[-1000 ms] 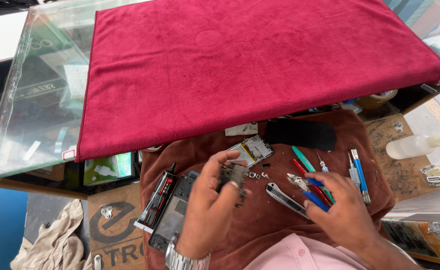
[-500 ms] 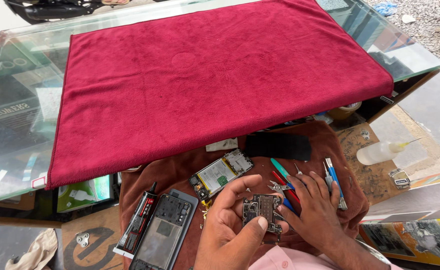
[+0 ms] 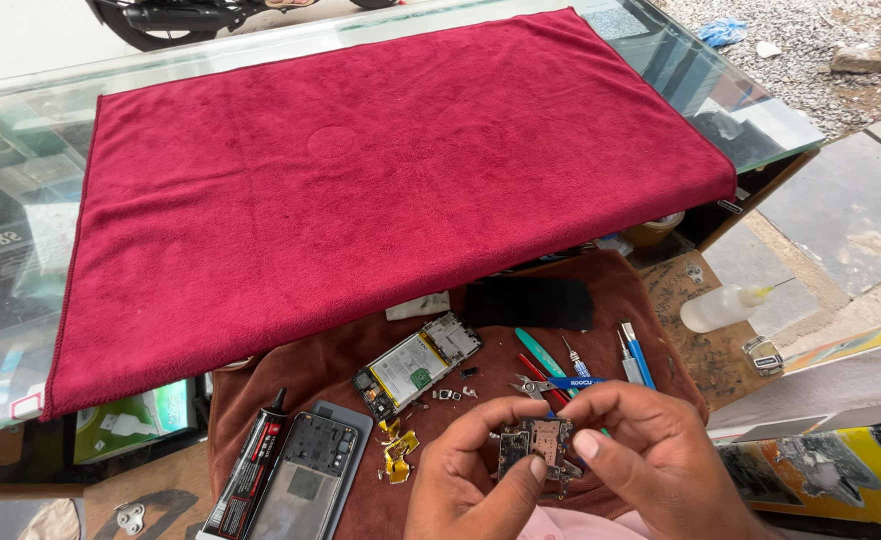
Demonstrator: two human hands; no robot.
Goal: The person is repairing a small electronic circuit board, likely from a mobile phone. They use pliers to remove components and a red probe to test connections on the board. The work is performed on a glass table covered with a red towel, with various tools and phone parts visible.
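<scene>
A small dark circuit board with metal shields and gold contacts (image 3: pixel 538 447) sits right at the bottom centre of the view, held up above the brown cloth-covered desk (image 3: pixel 650 300). The left hand (image 3: pixel 475 480) pinches its left edge, thumb on the near side and fingers curled over the top. The right hand (image 3: pixel 650 455) clamps the right edge the same way, thumb pressed onto the board's face, fingers arched over from behind. Both hands are closed on it, nothing spread.

Just left of the hands, scraps of crumpled yellow tape (image 3: pixel 397 455) lie on the cloth. Further left, a grey phone back shell with its inside facing up (image 3: pixel 305 480), and touching its left side a black and red glue tube (image 3: pixel 250 465). Above the hands, an opened phone frame with a white battery and a green sticker (image 3: pixel 415 365) lies tilted, tiny loose parts (image 3: pixel 448 394) beside it. To the right of that, red-handled cutters (image 3: pixel 535 385), a teal plastic pry stick (image 3: pixel 540 352) and blue-handled screwdrivers (image 3: pixel 635 355), all close together. A black rectangular pad (image 3: pixel 528 302) rests near the far edge of the cloth. Beyond, a big crimson towel (image 3: pixel 360 190) covers a glass counter (image 3: pixel 20 200). Off to the right, a clear squeeze bottle with a needle tip (image 3: pixel 720 307) lies on its side.
</scene>
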